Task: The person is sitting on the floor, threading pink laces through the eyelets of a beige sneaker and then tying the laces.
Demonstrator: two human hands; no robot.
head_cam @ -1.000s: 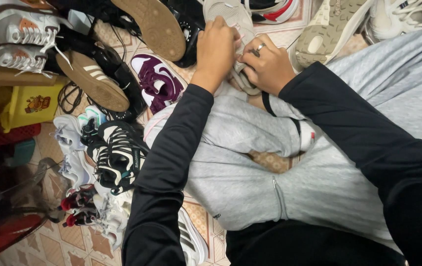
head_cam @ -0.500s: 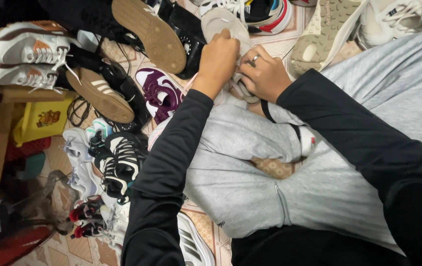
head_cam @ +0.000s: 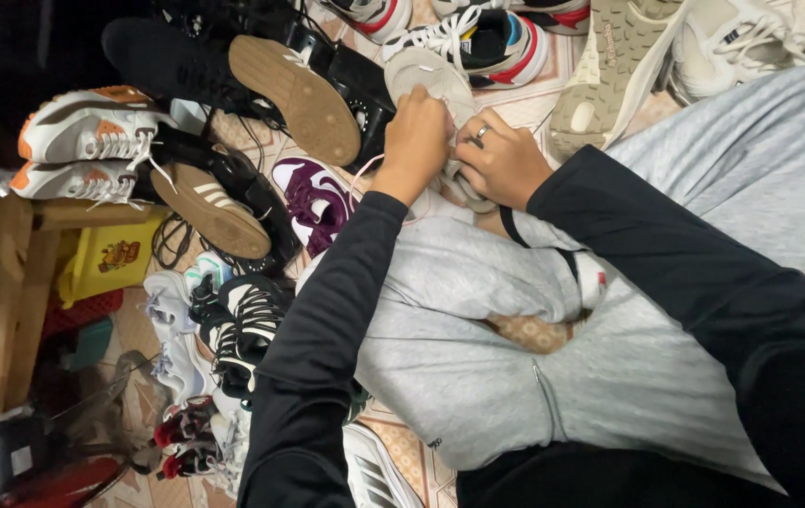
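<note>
My left hand [head_cam: 417, 139] and my right hand [head_cam: 506, 167] both grip a pale beige sneaker [head_cam: 435, 80] held over my grey-trousered knee [head_cam: 478, 282]. The shoe's toe points away from me and its heel end is hidden under my fingers. A ring shows on my right hand. A thin pinkish lace [head_cam: 365, 174] loops down from the shoe beside my left wrist. Both arms wear black sleeves.
Many shoes lie around on the tiled floor: a purple sneaker [head_cam: 313, 202], black shoes with tan soles [head_cam: 280, 85], white-and-orange sneakers [head_cam: 83, 141] on a wooden stool [head_cam: 17, 282], a black-and-white striped shoe [head_cam: 238, 329], white sneakers [head_cam: 741, 47] at the top right. A yellow box [head_cam: 106, 259] sits under the stool.
The view has tilted so the hands and shoe sit lower in the frame. Both hands stay on the beige sneaker, fingers shifting slightly on it.
</note>
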